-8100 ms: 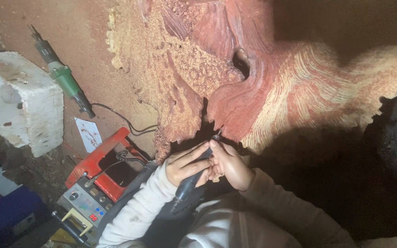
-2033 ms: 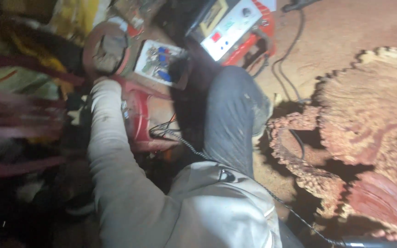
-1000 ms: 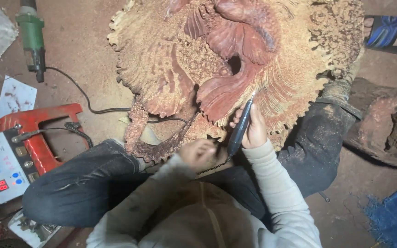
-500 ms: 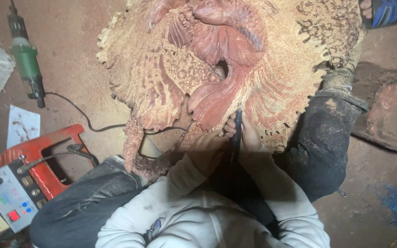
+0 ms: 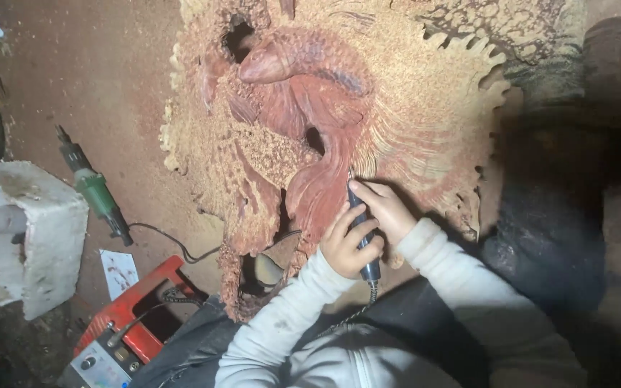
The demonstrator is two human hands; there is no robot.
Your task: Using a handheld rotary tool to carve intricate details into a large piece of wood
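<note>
A: Nearest the camera, a slim dark rotary carving handpiece (image 5: pixel 363 231) was held in both hands. The left hand (image 5: pixel 346 244) was curled round its lower barrel, fingers closed on it, and the right hand (image 5: pixel 389 212) was laid over the upper part, its fingers (image 5: pixel 365 191) bent and closed along the shaft like a pen grip. A coiled cord (image 5: pixel 353 310) was seen trailing from its rear end toward the lap.

B: And where was the tip placed?

A: Against the reddish carved wood slab (image 5: pixel 339 129), at the lower part of the raised fish-like figure, just below a dark hole. The burr itself was too small to be made out.

B: How was such a pass judged best done?

A: Light pressure was thought wise, with the heels of both hands braced on the wood, so the fine ridges beside the tip would not be gouged.

B: Farther out?

A: A red machine (image 5: pixel 134 327) was seen at the lower left, then a white block (image 5: pixel 26 230), and a green power tool (image 5: pixel 95 188) lying on the dusty floor.
</note>
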